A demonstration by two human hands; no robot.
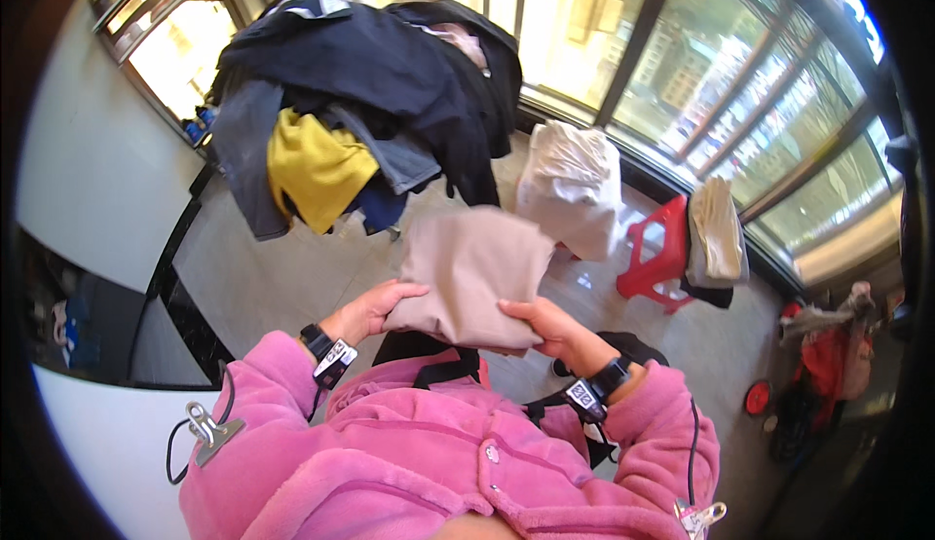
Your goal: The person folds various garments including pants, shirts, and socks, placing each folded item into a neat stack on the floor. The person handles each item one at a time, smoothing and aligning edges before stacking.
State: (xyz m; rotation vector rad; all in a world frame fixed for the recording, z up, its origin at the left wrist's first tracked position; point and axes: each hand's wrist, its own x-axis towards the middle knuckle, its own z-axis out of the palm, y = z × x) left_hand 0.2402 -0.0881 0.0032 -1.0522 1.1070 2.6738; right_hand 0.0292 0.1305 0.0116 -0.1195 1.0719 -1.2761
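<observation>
A folded pinkish-beige cloth garment (pixel 467 277) is held up in front of my body. My left hand (pixel 383 305) grips its left edge, thumb on top. My right hand (pixel 544 324) pinches the lower right corner, also with the thumb on top. The fingers beneath the cloth are hidden on both sides. Beyond it lies a large heap of dark clothes (pixel 350 65), with a yellow garment (pixel 318 167) and a grey trouser leg (pixel 248 153) hanging from its front. What supports the heap is covered.
Folded white cloth (pixel 570 182) is stacked right of the heap. A red plastic stool (pixel 661 251) stands farther right, beside folded beige garments (pixel 716 229). Tall windows (pixel 679 80) line the back. A red wheeled item (pixel 825 365) is at the far right, a white cabinet (pixel 95 124) at left.
</observation>
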